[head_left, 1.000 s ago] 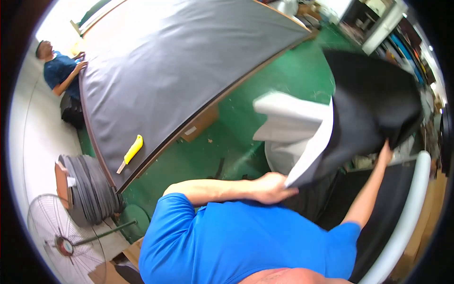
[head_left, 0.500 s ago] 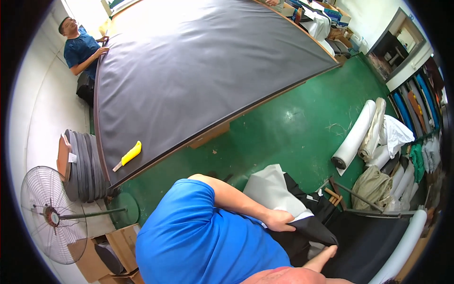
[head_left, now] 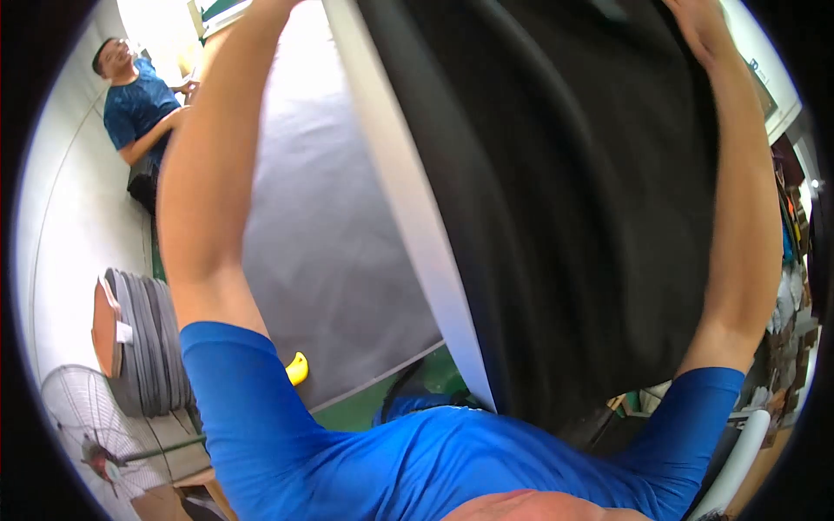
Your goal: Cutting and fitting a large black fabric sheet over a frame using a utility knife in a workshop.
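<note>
A black sheet (head_left: pixel 573 208) hangs between two raised arms (head_left: pixel 208 174).

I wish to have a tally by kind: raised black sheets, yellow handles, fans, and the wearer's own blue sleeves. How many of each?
Raised black sheet: 1
Yellow handle, partly hidden: 1
Fan: 1
Wearer's blue sleeves: 2
Total: 5

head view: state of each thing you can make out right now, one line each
black sheet, raised, hanging in soft folds, pale strip along its left edge
right hand, raised at the sheet's right edge, partly cut off, grip unclear
gray sheet, spread out, faintly wrinkled
yellow handle, lying on the gray sheet, partly hidden by the sleeve
fan, upright, cannot tell if running
</note>
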A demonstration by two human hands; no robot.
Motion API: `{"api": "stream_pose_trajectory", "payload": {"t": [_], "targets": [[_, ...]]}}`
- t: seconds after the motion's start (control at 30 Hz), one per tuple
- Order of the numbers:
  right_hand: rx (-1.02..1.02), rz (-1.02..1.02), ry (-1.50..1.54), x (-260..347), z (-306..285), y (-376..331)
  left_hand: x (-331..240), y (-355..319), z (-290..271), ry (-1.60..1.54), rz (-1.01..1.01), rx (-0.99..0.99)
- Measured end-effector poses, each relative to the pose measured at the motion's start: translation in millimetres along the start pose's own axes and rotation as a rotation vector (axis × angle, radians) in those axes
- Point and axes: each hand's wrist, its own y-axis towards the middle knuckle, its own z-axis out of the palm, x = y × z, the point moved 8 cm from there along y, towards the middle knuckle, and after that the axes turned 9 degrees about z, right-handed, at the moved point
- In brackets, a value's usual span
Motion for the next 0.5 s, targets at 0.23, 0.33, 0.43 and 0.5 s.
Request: {"api": "stream_pose_trajectory", "payload": {"t": [0.23,0.33,0.43,0.5], "targets": [[0.313,-0.458,-0.713,-92,133,-66,248,21,-48,0.284,-0.438,-0.053],[0.438,-0.394,-0.795,-201,102,-134,356,-66,-61,0.578,-0.671,0.133],[0.401,-0.097,-0.858,-306,52,-215,463,-140,-120,0.565,-0.777,0.165],[0.403,0.054,-0.85,-363,38,-268,505,-178,-171,0.775,-0.78,0.296]]}}
